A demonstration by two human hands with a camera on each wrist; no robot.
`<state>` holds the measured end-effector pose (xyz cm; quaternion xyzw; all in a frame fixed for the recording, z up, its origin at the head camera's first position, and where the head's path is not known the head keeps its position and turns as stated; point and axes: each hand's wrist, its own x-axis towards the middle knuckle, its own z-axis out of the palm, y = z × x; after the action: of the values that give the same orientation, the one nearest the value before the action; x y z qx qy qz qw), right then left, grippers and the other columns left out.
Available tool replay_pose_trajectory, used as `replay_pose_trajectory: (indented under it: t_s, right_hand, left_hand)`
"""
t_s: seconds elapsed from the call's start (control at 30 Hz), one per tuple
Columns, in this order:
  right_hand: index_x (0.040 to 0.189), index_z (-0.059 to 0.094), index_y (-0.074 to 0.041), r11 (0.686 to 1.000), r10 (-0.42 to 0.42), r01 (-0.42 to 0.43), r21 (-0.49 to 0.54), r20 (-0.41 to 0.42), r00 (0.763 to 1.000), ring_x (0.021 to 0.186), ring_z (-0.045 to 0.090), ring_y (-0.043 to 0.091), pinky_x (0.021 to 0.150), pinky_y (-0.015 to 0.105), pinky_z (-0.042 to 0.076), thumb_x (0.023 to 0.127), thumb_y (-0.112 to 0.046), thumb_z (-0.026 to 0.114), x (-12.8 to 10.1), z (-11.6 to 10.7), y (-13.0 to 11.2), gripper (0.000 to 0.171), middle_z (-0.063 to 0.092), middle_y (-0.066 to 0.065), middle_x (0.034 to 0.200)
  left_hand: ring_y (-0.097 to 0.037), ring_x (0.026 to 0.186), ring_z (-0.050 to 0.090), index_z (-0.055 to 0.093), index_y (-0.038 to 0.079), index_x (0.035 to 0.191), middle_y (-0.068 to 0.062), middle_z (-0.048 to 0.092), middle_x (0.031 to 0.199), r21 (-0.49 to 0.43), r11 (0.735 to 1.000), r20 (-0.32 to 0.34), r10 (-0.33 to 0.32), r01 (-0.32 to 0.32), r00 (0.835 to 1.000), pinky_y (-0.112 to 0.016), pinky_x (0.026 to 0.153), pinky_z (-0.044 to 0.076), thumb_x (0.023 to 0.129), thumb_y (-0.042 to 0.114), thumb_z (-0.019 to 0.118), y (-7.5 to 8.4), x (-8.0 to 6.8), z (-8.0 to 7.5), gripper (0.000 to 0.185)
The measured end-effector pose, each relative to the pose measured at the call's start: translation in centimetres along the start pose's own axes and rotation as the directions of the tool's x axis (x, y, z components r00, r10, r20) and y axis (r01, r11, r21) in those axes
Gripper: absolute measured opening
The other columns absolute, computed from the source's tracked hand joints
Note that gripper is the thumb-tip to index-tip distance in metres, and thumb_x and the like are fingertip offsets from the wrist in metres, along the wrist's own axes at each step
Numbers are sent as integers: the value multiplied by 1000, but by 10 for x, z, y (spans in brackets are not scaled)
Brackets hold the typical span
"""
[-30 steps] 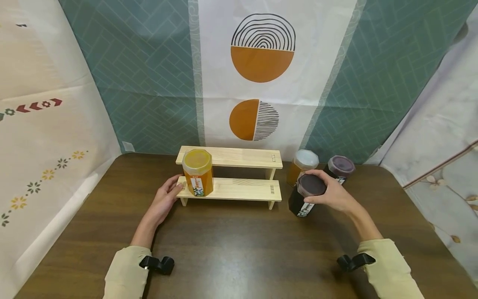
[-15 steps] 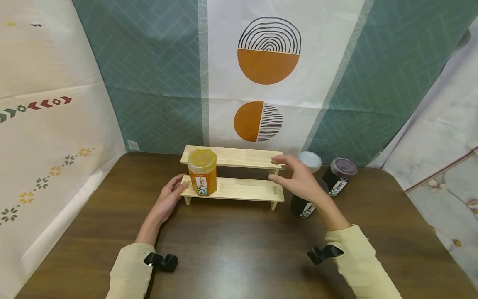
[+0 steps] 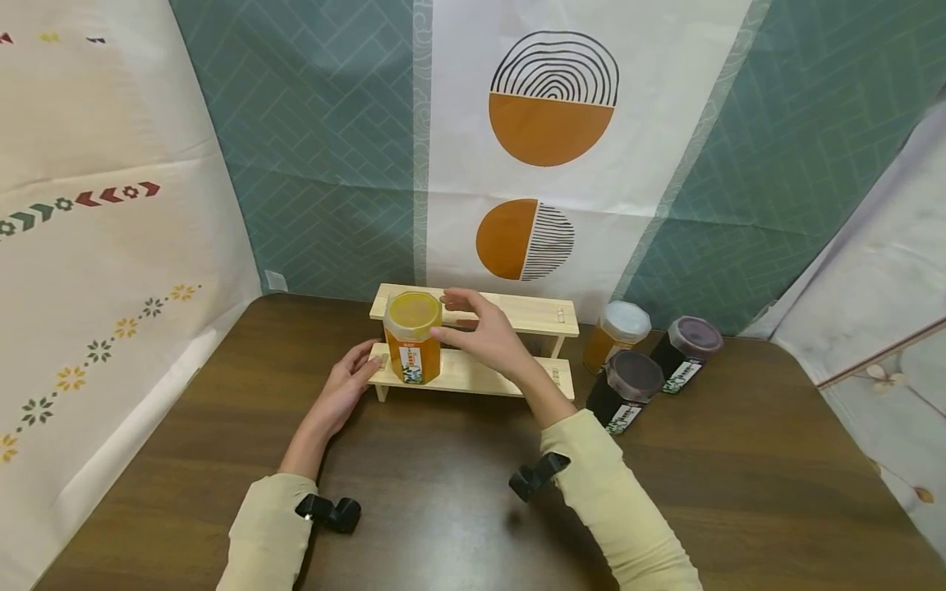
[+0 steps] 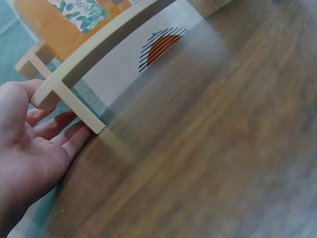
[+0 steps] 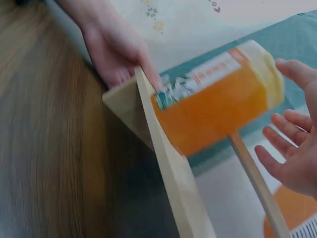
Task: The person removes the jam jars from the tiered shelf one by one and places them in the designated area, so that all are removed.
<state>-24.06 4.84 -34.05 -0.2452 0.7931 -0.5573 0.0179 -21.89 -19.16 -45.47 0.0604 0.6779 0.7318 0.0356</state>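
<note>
- I see my left hand (image 3: 342, 396) left of centre in the head view, its fingers straight and relaxed, resting against the left end of the wooden two-step rack (image 3: 510, 313); the left wrist view shows the fingers (image 4: 59, 136) lying beside the rack's leg and the thumb against the lower shelf's end.
- The orange jar (image 3: 412, 336) stands upright on the left part of the lower shelf, at the centre of the frame, yellow lid on.
- My right hand (image 3: 484, 338) sits just right of that jar, fingers spread and uncurled. One fingertip is at the jar's side; I cannot tell whether it touches. The right wrist view shows a gap between palm and jar (image 5: 218, 101).
- At centre right, three more jars stand together on the brown table (image 3: 739, 492): a white-lidded amber jar (image 3: 616, 335), a dark jar (image 3: 625, 391) in front of it, and another dark jar (image 3: 687, 343) to its right.
</note>
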Motion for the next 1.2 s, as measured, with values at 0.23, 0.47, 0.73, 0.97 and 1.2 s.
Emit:
replay_pose_trajectory:
  t_s: [0.23,0.47,0.73,0.97,1.2]
  right_hand:
    - [136,37,-15,995,46,-49,88,35,998,101,53,16,83,31,45,71,-26,78,18,34,0,78,50,2,119]
    - [130,43,-18,989,26,-21,146,-31,999,96,54,13,80,28,46,68,-21,81,21,44,5,73,53,-2,112]
    - [127,47,-15,989,0,3,145,-25,1000,94,55,16,79,29,47,66,-24,83,10,35,6,72,55,0,112]
    - [129,46,-11,987,6,3,161,-59,998,94,55,20,77,32,48,66,-18,82,-8,18,7,72,53,5,114]
    - [126,48,-10,978,-12,26,207,-65,998,91,56,24,76,36,48,66,-10,81,-26,-27,-8,69,54,9,110]
  left_hand:
    - [-11,103,50,25,-1,139,-21,36,134,2,1000,3,-22,22,1000,-21,82,43,96,22,46,2,1,0,53]
    - [-9,100,50,23,-2,139,-23,35,134,-4,1000,4,-25,25,1000,-21,81,43,97,15,43,4,1,-2,50]
    - [-9,102,51,23,0,140,-21,36,134,1,1000,2,-18,18,1000,-21,82,43,96,25,47,1,0,1,56]
    - [-13,104,49,25,0,140,-20,36,135,23,999,-10,-26,26,1000,-21,83,42,96,24,48,-1,0,3,55]
    - [-16,105,48,26,1,140,-22,37,133,37,999,-21,-10,10,1000,-21,83,41,95,24,49,-1,0,1,56]
